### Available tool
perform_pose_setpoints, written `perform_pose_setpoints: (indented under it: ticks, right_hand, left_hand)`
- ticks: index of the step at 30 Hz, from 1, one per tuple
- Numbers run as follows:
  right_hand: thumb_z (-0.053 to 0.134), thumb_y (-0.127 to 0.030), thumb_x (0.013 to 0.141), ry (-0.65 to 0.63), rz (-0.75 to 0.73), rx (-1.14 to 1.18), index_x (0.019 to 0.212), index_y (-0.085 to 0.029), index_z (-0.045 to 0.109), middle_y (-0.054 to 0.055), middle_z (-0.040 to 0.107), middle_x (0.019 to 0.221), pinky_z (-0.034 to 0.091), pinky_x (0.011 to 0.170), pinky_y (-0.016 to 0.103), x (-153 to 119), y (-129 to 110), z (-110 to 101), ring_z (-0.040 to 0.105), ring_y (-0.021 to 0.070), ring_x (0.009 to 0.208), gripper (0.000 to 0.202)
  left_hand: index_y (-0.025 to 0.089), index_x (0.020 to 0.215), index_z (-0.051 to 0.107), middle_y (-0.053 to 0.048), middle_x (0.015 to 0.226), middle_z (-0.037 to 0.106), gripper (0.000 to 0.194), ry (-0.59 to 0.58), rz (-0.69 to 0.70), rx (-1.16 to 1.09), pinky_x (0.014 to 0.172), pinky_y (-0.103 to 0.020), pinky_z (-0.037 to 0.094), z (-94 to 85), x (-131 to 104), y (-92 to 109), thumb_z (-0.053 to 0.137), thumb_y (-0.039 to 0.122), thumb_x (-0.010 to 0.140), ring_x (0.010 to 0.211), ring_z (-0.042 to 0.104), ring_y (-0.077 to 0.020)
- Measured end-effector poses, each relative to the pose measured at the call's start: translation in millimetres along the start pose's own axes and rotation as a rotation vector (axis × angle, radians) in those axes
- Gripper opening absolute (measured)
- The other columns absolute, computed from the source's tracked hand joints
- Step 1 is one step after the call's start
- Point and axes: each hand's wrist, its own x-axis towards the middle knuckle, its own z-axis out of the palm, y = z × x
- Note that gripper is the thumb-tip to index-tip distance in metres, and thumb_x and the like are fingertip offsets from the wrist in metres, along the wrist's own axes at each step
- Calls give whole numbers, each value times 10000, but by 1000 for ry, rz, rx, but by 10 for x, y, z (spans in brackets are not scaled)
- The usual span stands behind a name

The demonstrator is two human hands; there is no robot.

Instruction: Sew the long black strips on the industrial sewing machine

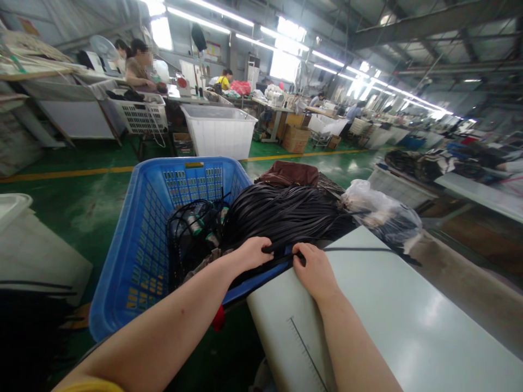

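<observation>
A thick heap of long black straps (281, 212) lies over the right side of a blue plastic basket (110, 272). At the near edge of the heap, my left hand (254, 253) is closed around a black strap. Just to its right, my right hand (312, 267) pinches black strap material above the corner of a pale table (379, 299). One strap runs from the right hand across the tabletop to the right. My fingers partly hide what lies between them. Dark cords and small spools (196, 223) sit in the basket's left part.
A brown cloth bag (288, 173) rests behind the straps, with a clear plastic bag (379, 207) to its right. A white bin (220, 130) stands beyond the basket. Another pale bin (36, 245) is at the left. People sit at workstations in the background.
</observation>
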Motion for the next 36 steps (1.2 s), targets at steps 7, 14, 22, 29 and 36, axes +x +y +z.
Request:
perform_pose_setpoints:
  ticks: [7, 14, 22, 29, 36]
  right_hand:
    - [591, -269, 928, -133, -24, -33, 859, -225, 707, 61, 691, 908, 434, 877, 399, 2, 56, -48, 618, 229, 900, 142]
    - [644, -305, 894, -188, -44, 57, 1011, -256, 660, 8, 731, 1017, 331, 1108, 487, 29, 82, -93, 644, 208, 1001, 128]
    - [550, -48, 797, -69, -104, -2, 948, -225, 693, 52, 667, 888, 476, 857, 358, 91, 65, -63, 602, 223, 890, 273]
    - [524, -102, 886, 15, -117, 83, 1276, -269, 614, 71, 598, 1150, 527, 944, 359, 61, -15, -20, 620, 212, 1022, 433]
    - [513, -49, 843, 25, -147, 96, 1347, -293, 631, 70, 583, 1251, 542, 984, 342, 78, 35, 39, 623, 201, 1112, 572]
  left_hand:
    - [163, 789, 654, 26, 643, 595, 133, 53, 10, -56, 586, -243, 440, -22, 57, -43, 676, 292, 766, 565, 539, -122]
    - [163, 720, 633, 20, 611, 590, 195, 38, 42, -95, 609, -247, 451, -65, 53, -15, 609, 314, 842, 582, 568, -130]
    - [166, 777, 656, 6, 667, 637, 156, 62, 67, -39, 611, -253, 407, -104, 58, 7, 619, 309, 827, 617, 562, -137]
    - [158, 828, 649, 12, 666, 605, 261, -3, 37, -74, 588, -250, 413, -91, 23, 18, 600, 414, 835, 589, 535, -128]
    - [149, 857, 700, 7, 680, 610, 276, -81, 87, -84, 580, -251, 423, -53, -17, 61, 639, 415, 817, 577, 515, -122]
